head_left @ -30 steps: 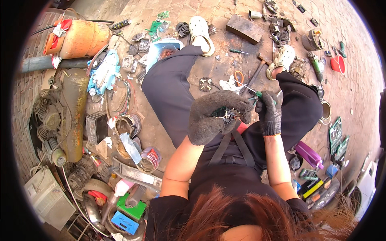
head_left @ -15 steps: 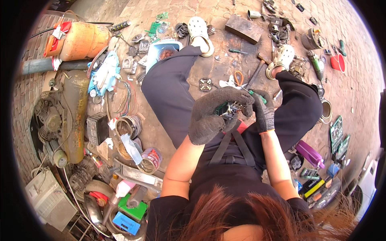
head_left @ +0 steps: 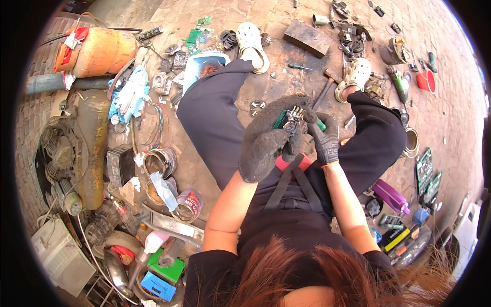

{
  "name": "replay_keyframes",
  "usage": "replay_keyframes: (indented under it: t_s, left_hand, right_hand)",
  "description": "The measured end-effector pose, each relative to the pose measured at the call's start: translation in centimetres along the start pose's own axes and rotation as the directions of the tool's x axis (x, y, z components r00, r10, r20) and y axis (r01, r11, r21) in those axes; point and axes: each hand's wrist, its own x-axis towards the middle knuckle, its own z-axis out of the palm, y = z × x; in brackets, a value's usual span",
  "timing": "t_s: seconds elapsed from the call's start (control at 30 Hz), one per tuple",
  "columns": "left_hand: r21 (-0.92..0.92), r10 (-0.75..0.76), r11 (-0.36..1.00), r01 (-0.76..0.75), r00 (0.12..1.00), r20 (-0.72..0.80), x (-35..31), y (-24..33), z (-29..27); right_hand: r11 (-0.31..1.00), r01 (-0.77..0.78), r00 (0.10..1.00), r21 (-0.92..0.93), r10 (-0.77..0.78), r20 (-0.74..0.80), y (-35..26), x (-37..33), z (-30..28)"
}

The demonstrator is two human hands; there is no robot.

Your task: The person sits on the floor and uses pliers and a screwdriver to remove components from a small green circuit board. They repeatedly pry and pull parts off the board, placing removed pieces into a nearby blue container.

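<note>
My left hand (head_left: 261, 143), in a dark knitted glove, is closed around a small electronic part (head_left: 292, 121) with a green board edge and several metal prongs, held above my lap. Close beside it is my gloved right hand (head_left: 327, 142), its fingers wrapped round the green handle of a screwdriver (head_left: 320, 125). The glove fingers hide the screwdriver's tip, so I cannot tell whether it touches the part. A round dark part (head_left: 257, 107) lies on the ground beyond my left hand.
A hammer (head_left: 327, 86), another screwdriver (head_left: 299, 66) and a metal block (head_left: 307, 38) lie ahead between my feet. Open cans (head_left: 188, 204) and an orange gas cylinder (head_left: 105, 52) stand to the left. Circuit boards (head_left: 423, 171) and a purple bottle (head_left: 391, 196) are at right.
My left hand has turned the electronic part so its prongs point up more. The right hand has shifted slightly left and down with the screwdriver. The head view has moved a little.
</note>
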Motion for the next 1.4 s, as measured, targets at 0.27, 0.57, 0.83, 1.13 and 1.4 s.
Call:
replay_keyframes:
  t_s: [0.27,0.57,0.83,1.13,1.4]
  left_hand:
    - [-0.014,-0.049,0.999,0.049,0.998,0.037,0.3,0.0,-0.3]
    - [0.275,0.005,0.961,-0.004,1.0,-0.005,0.1,-0.4,-0.1]
    - [0.57,-0.015,0.822,0.006,1.0,0.012,-0.4,-1.1,-1.3]
    - [0.426,0.002,0.901,0.077,0.983,-0.183,1.7,-1.5,-2.0]
    - [0.376,0.102,0.926,0.007,0.958,-0.269,4.7,-1.8,-6.4]
  right_hand:
    - [0.984,0.155,0.986,-0.087,-0.149,0.076,-3.9,-0.7,0.6]
    - [0.802,0.554,0.826,-0.223,-0.496,0.27,-16.5,-2.6,1.5]
    - [0.784,0.56,0.825,-0.268,-0.496,0.272,-16.7,-2.8,1.8]
    - [0.818,0.51,0.851,-0.265,-0.524,0.021,-14.4,0.6,0.2]
    - [0.944,-0.289,0.874,0.159,0.328,-0.358,10.1,10.8,-2.5]
